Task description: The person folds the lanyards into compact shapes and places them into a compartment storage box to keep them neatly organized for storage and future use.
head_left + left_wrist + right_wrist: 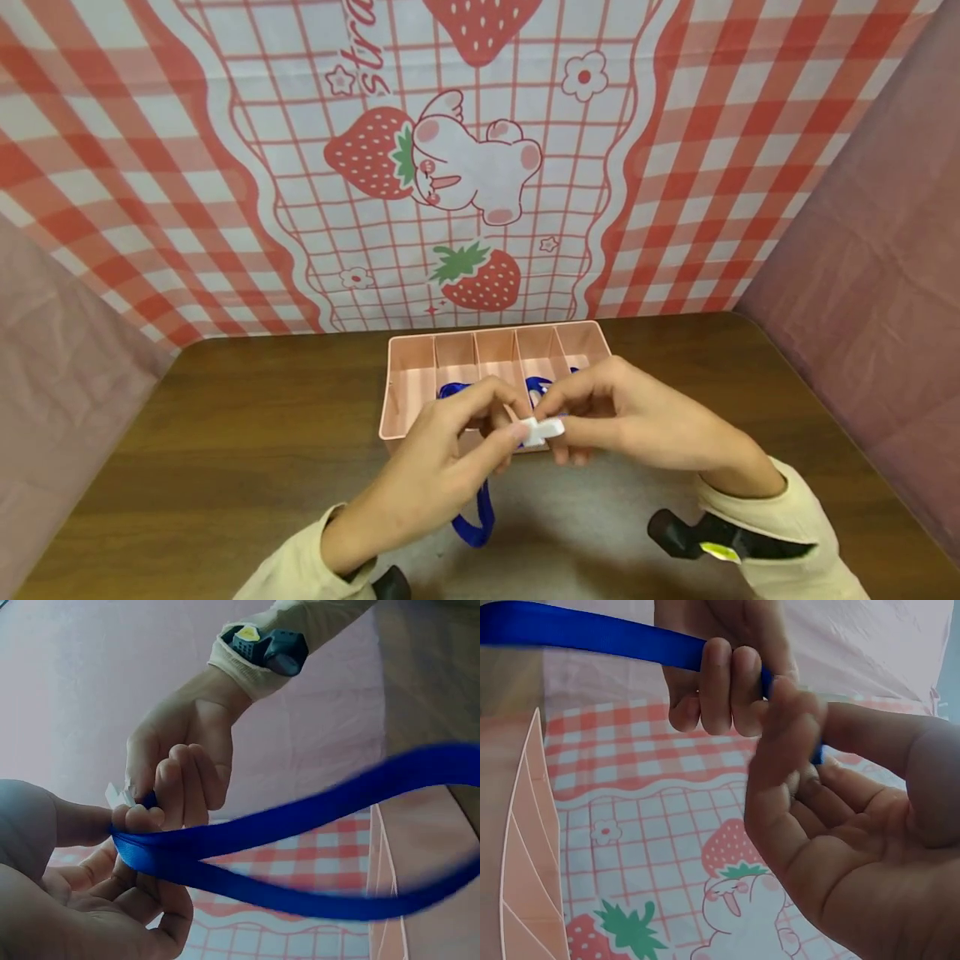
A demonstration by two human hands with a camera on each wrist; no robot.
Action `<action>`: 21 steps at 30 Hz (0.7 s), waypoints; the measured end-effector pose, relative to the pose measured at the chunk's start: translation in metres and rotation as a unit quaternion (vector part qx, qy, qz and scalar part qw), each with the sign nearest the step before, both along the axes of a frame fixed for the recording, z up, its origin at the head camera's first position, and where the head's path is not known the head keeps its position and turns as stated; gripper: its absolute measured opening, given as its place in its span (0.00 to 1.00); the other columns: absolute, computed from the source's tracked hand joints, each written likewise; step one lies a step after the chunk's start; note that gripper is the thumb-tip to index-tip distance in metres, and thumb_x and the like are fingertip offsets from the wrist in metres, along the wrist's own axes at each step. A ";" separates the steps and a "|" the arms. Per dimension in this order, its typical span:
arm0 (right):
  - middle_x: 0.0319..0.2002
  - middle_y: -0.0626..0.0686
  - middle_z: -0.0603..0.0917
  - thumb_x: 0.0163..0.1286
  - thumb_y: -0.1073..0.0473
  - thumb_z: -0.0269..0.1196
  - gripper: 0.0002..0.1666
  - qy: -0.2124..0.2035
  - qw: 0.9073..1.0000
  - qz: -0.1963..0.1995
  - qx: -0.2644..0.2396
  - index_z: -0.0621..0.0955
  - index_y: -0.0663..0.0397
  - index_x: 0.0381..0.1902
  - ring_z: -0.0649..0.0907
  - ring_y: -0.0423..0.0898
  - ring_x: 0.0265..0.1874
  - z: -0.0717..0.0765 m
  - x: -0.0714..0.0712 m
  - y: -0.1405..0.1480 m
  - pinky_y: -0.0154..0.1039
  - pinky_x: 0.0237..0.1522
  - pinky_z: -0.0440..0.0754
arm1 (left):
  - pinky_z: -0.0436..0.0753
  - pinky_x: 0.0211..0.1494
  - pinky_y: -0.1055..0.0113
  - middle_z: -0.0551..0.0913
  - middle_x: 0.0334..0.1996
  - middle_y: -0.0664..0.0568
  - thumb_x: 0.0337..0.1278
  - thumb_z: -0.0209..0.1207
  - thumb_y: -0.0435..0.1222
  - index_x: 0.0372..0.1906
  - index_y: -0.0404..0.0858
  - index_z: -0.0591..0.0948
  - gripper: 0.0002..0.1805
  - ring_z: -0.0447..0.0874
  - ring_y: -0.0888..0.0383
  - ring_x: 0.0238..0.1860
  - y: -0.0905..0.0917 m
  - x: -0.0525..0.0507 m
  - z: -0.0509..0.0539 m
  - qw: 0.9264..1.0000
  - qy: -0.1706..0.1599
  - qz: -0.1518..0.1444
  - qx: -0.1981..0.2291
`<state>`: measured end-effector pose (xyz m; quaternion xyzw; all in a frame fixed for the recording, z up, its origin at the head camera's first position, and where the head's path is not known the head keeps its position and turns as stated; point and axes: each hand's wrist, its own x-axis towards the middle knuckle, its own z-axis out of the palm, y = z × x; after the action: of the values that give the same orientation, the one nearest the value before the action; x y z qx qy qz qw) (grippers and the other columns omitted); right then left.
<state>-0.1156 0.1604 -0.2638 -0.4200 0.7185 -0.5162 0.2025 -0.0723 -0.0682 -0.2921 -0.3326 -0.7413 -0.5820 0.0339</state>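
Both hands meet over the front edge of the compartment box, around a white plastic clip (540, 430) on a blue lanyard (477, 521). My left hand (442, 450) pinches the lanyard next to the clip, its thumb against the white plastic. From the other side, my right hand (637, 417) pinches the same end between thumb and fingers. In the left wrist view the blue strap (315, 906) runs off to the right as a long loop. A short bit of blue strap (817, 754) shows between the right thumb and fingers. Fingers hide much of the clip.
A pink box (411, 392) with several compartments stands at the back of the brown wooden table (247, 433). More blue straps (537, 385) lie inside it. Behind it hangs a strawberry-patterned cloth (480, 167). Black wrist devices (675, 533) sit at the cuffs.
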 end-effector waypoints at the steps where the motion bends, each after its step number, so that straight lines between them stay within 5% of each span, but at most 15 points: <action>1: 0.29 0.55 0.85 0.75 0.69 0.56 0.10 -0.004 1.000 0.008 -0.004 0.84 0.59 0.45 0.83 0.43 0.26 0.000 -0.001 0.001 0.42 0.27 0.84 | 0.77 0.27 0.69 0.77 0.22 0.58 0.70 0.58 0.33 0.40 0.44 0.79 0.02 0.76 0.64 0.24 0.000 0.000 0.000 1.000 0.009 0.006 0.001; 6: 0.36 0.57 0.86 0.79 0.66 0.50 0.14 -0.021 0.999 0.005 -0.030 0.84 0.61 0.48 0.86 0.47 0.30 0.000 0.000 0.000 0.46 0.34 0.86 | 0.79 0.28 0.68 0.78 0.23 0.60 0.70 0.58 0.34 0.40 0.44 0.79 0.02 0.76 0.65 0.24 -0.002 -0.002 0.000 0.998 0.045 0.034 0.000; 14: 0.32 0.51 0.87 0.71 0.66 0.63 0.06 0.050 0.992 -0.110 -0.045 0.86 0.55 0.42 0.86 0.44 0.27 -0.002 0.011 -0.013 0.45 0.28 0.86 | 0.78 0.33 0.70 0.82 0.32 0.60 0.71 0.58 0.37 0.42 0.44 0.79 0.01 0.77 0.66 0.29 -0.002 -0.003 0.000 0.993 0.096 0.066 -0.020; 21: 0.23 0.49 0.83 0.71 0.67 0.63 0.07 0.087 0.984 -0.148 -0.051 0.86 0.53 0.35 0.80 0.41 0.19 0.005 0.015 -0.009 0.41 0.19 0.81 | 0.80 0.37 0.69 0.82 0.29 0.60 0.67 0.62 0.37 0.49 0.43 0.81 0.09 0.79 0.67 0.32 -0.004 -0.003 0.001 0.993 0.087 0.069 -0.043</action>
<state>-0.1011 0.1512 -0.2584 -0.3617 0.7605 -0.5379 0.0393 -0.0756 -0.0727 -0.2907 -0.3312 -0.7810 -0.5148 0.1241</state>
